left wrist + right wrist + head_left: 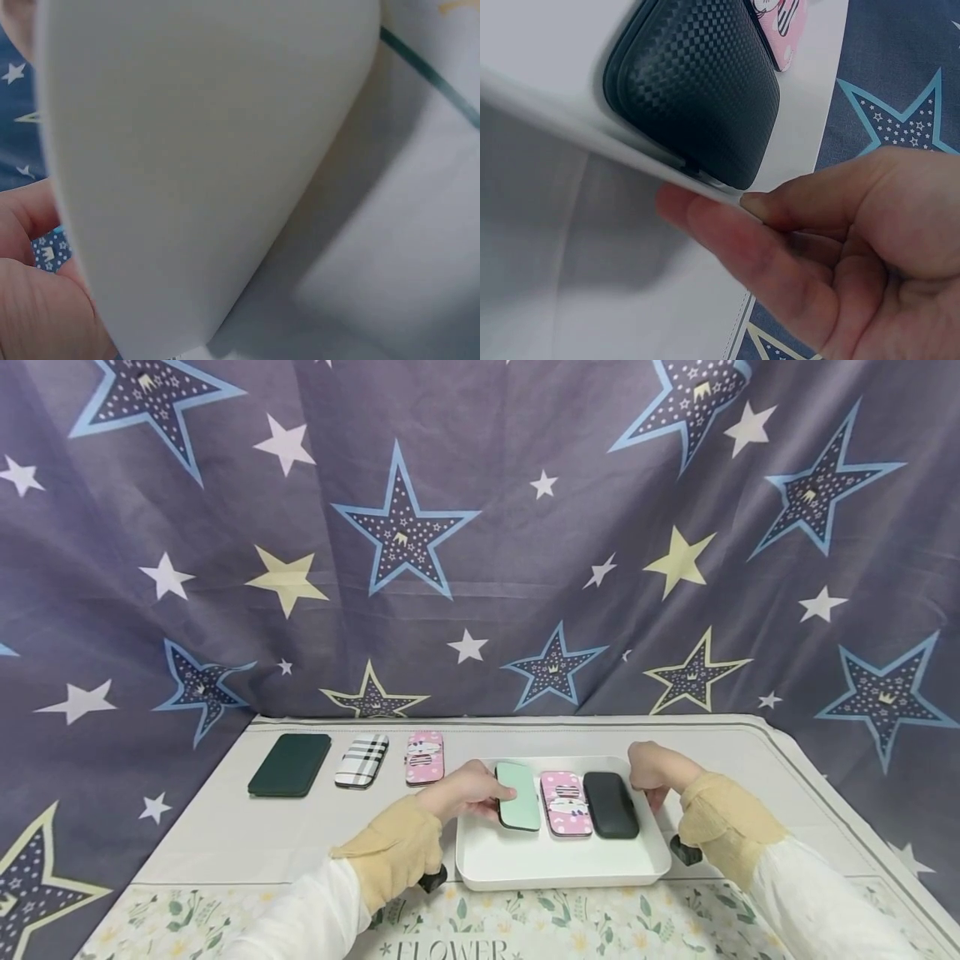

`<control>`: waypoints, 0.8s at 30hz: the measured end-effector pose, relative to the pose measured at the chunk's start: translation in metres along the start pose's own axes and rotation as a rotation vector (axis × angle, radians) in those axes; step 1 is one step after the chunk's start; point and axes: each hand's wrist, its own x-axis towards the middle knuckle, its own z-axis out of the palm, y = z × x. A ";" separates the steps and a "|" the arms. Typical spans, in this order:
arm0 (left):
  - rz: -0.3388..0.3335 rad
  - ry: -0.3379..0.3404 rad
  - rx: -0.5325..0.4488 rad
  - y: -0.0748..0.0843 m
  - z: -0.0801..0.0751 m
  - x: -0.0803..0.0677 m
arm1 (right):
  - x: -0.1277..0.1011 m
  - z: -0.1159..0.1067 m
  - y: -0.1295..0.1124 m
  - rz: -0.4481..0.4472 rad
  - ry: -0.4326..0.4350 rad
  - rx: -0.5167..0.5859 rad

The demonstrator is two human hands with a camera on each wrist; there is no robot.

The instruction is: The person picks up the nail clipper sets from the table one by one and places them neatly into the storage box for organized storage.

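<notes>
A white tray (555, 860) sits on the table and holds three cases side by side: mint green (519, 797), pink patterned (566, 803) and black textured (611, 805). My left hand (467, 789) grips the tray's left rim, its thumb lying against the mint case. My right hand (651, 767) grips the far right corner. In the right wrist view the right hand's (832, 240) fingers curl under the tray's rim (555, 97) beside the black case (697, 82). The left wrist view is filled by the tray's wall (202, 150), with my left hand (37, 292) at the lower left.
A dark green case (289, 764), a plaid case (362, 761) and another pink case (424, 757) lie in a row at the table's far left. A star-printed curtain (480, 527) hangs behind. A floral cloth (525, 927) covers the front edge.
</notes>
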 end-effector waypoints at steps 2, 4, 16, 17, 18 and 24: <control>-0.002 0.006 0.011 -0.001 0.002 0.000 | 0.000 0.000 0.000 0.001 0.001 -0.002; 0.001 0.019 0.021 -0.002 0.005 -0.001 | 0.000 0.000 -0.001 0.004 0.003 0.001; 0.034 0.126 0.119 -0.002 0.011 -0.006 | 0.000 0.000 -0.001 -0.013 0.005 0.018; 0.034 0.132 0.138 -0.001 0.012 -0.007 | 0.001 0.000 -0.001 -0.013 0.005 0.019; 0.034 0.134 0.164 -0.001 0.012 -0.007 | 0.000 0.000 -0.001 -0.011 0.005 0.019; 0.044 0.146 0.364 0.005 0.012 -0.008 | -0.002 0.000 -0.001 -0.008 0.003 0.020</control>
